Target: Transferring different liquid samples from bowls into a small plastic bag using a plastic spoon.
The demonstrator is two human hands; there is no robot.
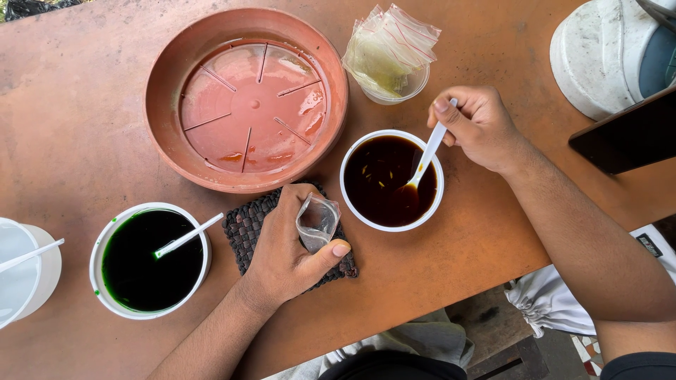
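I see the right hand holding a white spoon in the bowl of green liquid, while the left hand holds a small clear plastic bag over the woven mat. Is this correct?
Not quite. In the head view, the right hand holds the white spoon in the bowl of dark brown liquid, not the green one. The bowl of green liquid stands apart at the left with its own spoon. The left hand does hold the small clear plastic bag over the woven mat.

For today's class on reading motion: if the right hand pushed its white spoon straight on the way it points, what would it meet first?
The right hand angles the white spoon down-left; its tip already sits in the dark brown liquid, so the white bowl underneath probably comes next.
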